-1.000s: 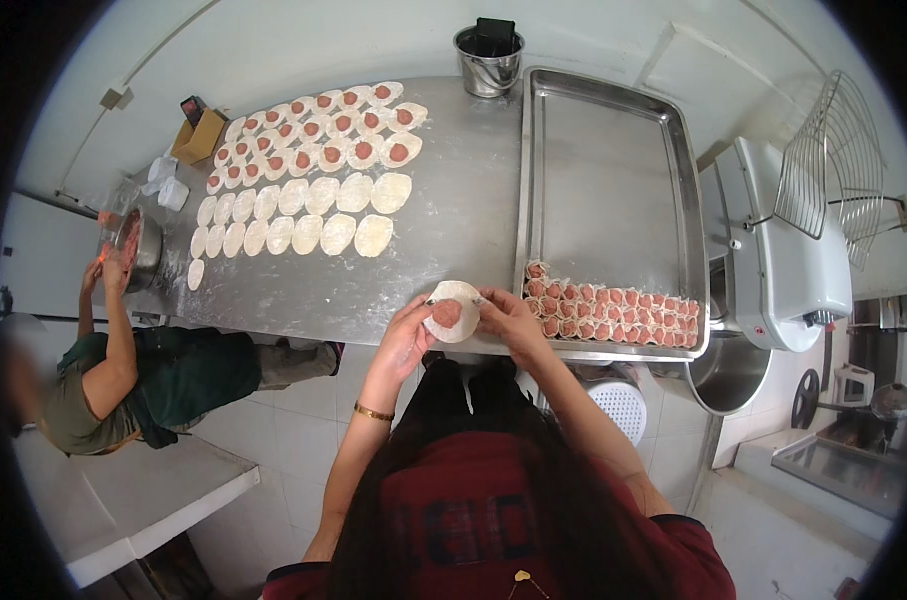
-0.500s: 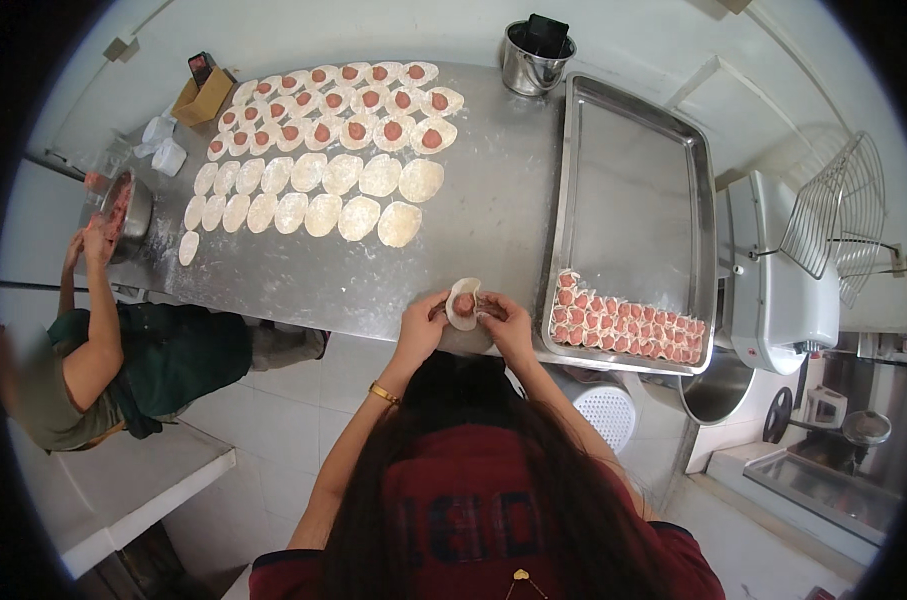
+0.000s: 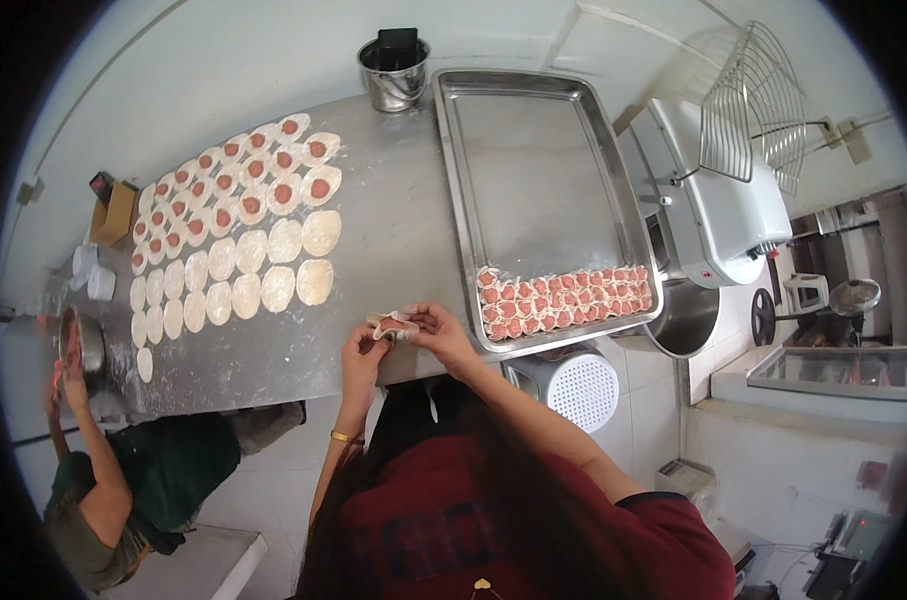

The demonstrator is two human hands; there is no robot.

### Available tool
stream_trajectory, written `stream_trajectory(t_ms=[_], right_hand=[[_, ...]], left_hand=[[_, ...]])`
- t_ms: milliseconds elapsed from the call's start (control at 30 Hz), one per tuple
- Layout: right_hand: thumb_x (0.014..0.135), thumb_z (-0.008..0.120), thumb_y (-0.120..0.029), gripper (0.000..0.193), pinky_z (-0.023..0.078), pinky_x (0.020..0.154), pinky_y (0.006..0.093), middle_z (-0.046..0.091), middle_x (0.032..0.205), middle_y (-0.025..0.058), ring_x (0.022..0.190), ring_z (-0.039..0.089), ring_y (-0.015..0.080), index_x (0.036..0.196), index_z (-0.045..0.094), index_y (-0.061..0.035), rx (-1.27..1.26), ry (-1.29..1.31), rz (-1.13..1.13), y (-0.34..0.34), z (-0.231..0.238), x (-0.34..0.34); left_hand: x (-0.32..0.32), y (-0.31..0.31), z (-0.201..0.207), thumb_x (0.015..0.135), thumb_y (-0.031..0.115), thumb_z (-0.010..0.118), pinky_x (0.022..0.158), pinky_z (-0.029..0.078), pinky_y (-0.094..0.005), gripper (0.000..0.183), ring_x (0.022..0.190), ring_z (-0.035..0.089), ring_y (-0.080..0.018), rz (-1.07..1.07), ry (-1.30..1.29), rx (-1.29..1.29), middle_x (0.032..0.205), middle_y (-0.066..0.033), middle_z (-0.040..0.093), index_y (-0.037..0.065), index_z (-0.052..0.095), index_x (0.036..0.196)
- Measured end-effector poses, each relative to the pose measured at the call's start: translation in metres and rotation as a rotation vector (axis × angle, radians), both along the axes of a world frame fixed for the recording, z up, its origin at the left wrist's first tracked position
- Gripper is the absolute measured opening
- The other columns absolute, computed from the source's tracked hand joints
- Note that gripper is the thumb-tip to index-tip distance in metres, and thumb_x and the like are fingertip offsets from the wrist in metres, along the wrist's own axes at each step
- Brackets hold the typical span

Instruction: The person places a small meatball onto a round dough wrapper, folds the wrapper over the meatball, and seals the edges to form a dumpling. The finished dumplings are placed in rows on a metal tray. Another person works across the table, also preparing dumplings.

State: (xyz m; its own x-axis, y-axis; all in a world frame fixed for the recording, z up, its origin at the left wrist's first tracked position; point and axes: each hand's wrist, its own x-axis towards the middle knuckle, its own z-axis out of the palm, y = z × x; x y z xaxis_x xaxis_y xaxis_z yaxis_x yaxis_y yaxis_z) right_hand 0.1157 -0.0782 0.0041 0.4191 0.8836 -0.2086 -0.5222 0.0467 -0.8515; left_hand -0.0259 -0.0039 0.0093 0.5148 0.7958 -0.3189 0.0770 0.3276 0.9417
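Near the front edge of the steel table (image 3: 388, 235), my left hand (image 3: 359, 350) and my right hand (image 3: 439, 334) both pinch a dumpling (image 3: 394, 326). Its pale dough gathers in folds around pink meat filling, which shows on top. On the table to the left lie rows of flat round wrappers; the far rows carry balls of meat (image 3: 251, 205), while the nearer wrappers (image 3: 314, 282) are plain and floury. To my right a large metal tray (image 3: 462, 200) holds closely packed, open-topped dumplings (image 3: 565, 301) at its near end.
A metal bucket (image 3: 394, 80) with a black object stands at the back. Beyond the tray is a white machine (image 3: 708, 200) with a wire guard (image 3: 751, 105). Far left, a co-worker's hands (image 3: 65, 385) are at a bowl of meat (image 3: 91, 352). A perforated stool (image 3: 580, 392) sits below.
My view has swung to the right. The wrapper, open around its meat before, is now drawn up into folds, and my right hand has come over its edge.
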Motion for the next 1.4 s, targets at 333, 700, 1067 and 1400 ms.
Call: stream_trajectory(t_ms=[333,700,1067,1400], right_hand=[[0.071,0.065,0.001,0.033,0.049,0.078,0.0275,0.062,0.096,0.0111,0.085,0.062,0.0167,0.103,0.057,0.0011,-0.293,-0.612,0.177,0.002,-0.005,0.019],[0.067,0.060,0.008,0.032,0.051,0.073,0.0298,0.061,0.091,0.0129,0.081,0.064,0.0251,0.097,0.060,0.0001,-0.189,-0.867,0.284,0.004,-0.001,0.029],[0.068,0.055,0.003,0.021,0.046,0.073,0.0440,0.056,0.088,0.0176,0.085,0.056,0.0380,0.088,0.059,-0.0013,-0.168,-1.127,0.295,0.001,0.010,0.031],[0.067,0.059,-0.004,0.013,0.046,0.074,0.0415,0.053,0.088,0.0148,0.087,0.055,0.0335,0.080,0.059,-0.0042,-0.225,-1.247,0.360,0.003,0.001,0.028]], left_hand=[[0.003,-0.002,0.002,0.078,-0.001,0.062,0.074,0.048,-0.0262,0.019,0.090,0.058,-0.0125,0.003,0.029,0.025,0.093,-0.0062,0.061,0.000,0.056,0.096],[0.015,-0.015,-0.017,0.070,0.000,0.069,0.069,0.051,-0.0282,0.022,0.074,0.064,-0.0201,-0.040,0.200,0.388,0.090,-0.0117,0.064,0.001,0.058,0.090],[0.029,-0.010,-0.001,0.070,0.004,0.071,0.067,0.050,-0.0296,0.034,0.077,0.064,-0.0184,-0.202,0.359,0.474,0.086,-0.0129,0.065,0.000,0.058,0.101],[0.036,0.002,0.010,0.072,0.005,0.069,0.067,0.048,-0.0302,0.021,0.072,0.063,-0.0185,-0.358,0.540,0.570,0.077,-0.0121,0.064,0.000,0.059,0.089]])
